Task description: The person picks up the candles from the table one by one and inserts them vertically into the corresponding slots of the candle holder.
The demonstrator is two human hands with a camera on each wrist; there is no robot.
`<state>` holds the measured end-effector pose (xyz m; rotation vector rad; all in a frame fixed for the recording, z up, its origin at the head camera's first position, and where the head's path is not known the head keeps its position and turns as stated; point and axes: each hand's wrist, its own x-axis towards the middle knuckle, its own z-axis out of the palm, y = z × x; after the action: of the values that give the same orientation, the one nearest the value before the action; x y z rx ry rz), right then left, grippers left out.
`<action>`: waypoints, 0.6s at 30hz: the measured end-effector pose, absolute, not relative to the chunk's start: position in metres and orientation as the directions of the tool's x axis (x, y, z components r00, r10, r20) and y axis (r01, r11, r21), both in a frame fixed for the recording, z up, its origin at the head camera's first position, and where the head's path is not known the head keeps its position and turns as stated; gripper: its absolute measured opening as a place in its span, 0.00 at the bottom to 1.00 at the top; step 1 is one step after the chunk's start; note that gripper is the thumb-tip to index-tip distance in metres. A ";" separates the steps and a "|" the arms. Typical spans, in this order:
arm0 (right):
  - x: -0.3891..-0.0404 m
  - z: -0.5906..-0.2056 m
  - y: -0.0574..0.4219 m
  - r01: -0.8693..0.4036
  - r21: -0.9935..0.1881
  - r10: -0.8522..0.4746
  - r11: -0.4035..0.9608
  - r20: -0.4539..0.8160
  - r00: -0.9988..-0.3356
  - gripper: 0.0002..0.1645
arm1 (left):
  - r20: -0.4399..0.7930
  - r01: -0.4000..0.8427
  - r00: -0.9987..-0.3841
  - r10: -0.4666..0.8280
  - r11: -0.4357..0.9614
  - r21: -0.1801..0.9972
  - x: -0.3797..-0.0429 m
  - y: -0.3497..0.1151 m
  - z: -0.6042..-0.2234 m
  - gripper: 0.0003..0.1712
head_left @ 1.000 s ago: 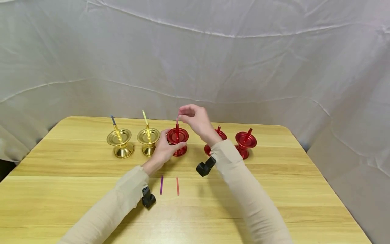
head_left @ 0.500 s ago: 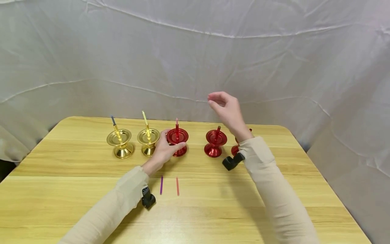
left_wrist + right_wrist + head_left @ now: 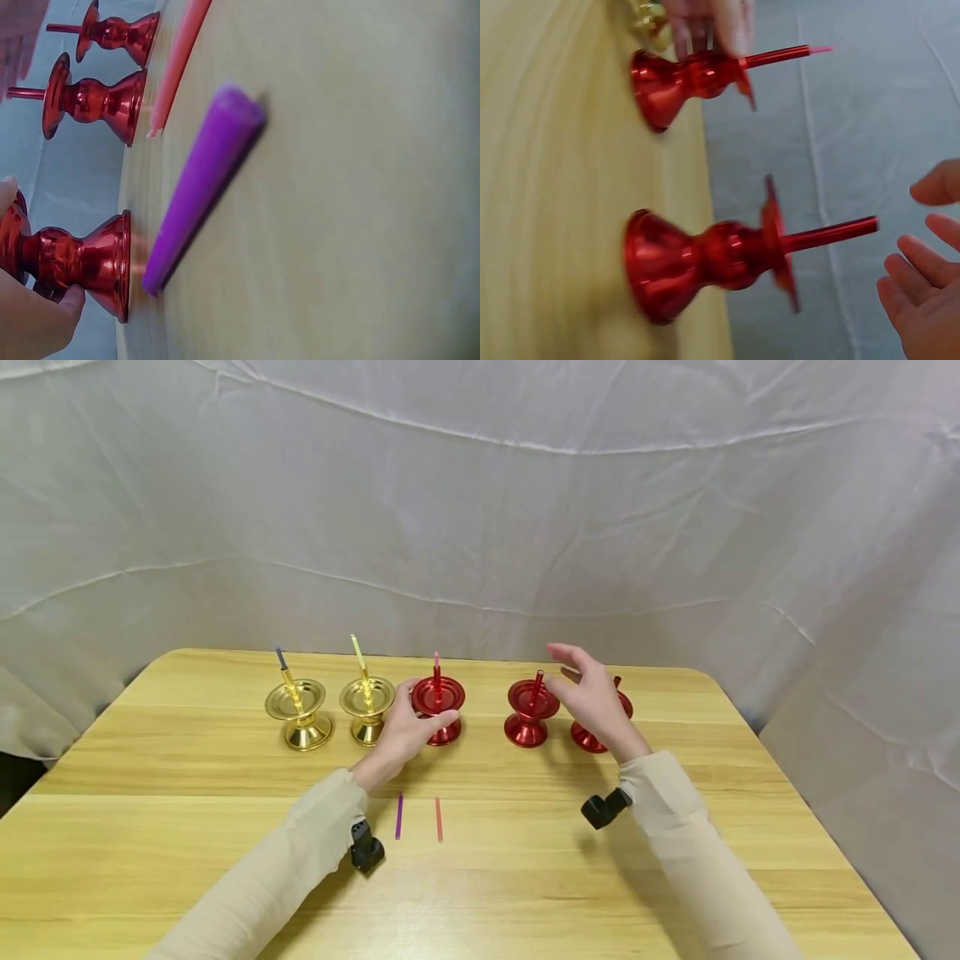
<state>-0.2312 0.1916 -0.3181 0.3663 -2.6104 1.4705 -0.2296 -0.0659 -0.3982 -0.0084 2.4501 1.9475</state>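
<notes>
My left hand (image 3: 405, 731) grips the stem of a red candle holder (image 3: 444, 727), thumb on the near side. A thin pink candle (image 3: 437, 658) stands upright in that holder's tube. To the right, my right hand (image 3: 596, 697) has its fingers spread and holds nothing. It hovers beside the tube of a second red candle holder (image 3: 727, 255), which has no candle in it. A third red candle holder (image 3: 588, 739) is partly hidden behind my right hand. Nearer to me, a purple candle (image 3: 199, 187) and a coral candle (image 3: 180, 60) lie on the table.
Left of my left hand stand two gold candle holders, one (image 3: 307, 735) with a dark blue candle (image 3: 281, 657), the other (image 3: 366, 729) with a pale yellow candle (image 3: 357, 652). A grey cloth (image 3: 480, 510) hangs behind the wooden table (image 3: 480, 893).
My right hand has left the pink candle, swung up to the right, and come down beside the second red holder. My left hand stays on its holder.
</notes>
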 end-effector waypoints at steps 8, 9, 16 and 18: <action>-0.226 -0.349 0.191 -0.168 -0.791 -0.123 0.588 0.118 -0.985 0.41 | -0.009 -0.008 -1.000 0.001 0.218 0.976 -0.229 -0.066 -0.399 0.48; -0.226 -0.352 0.190 -0.161 -0.786 -0.110 0.596 0.119 -0.987 0.42 | -0.009 -0.009 -1.000 -0.001 0.219 0.976 -0.229 -0.066 -0.399 0.48; -0.228 -0.372 0.185 -0.133 -0.804 -0.049 0.580 0.129 -0.990 0.50 | -0.012 -0.013 -1.000 -0.007 0.215 0.977 -0.230 -0.065 -0.399 0.49; -0.228 -0.376 0.184 -0.112 -0.818 -0.033 0.564 0.114 -0.993 0.51 | -0.013 -0.013 -1.000 -0.005 0.214 0.977 -0.230 -0.066 -0.399 0.48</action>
<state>-0.2284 0.1840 -0.3765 0.1259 -2.7018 1.4230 -0.2303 -0.0658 -0.3989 -0.0184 2.4425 1.9650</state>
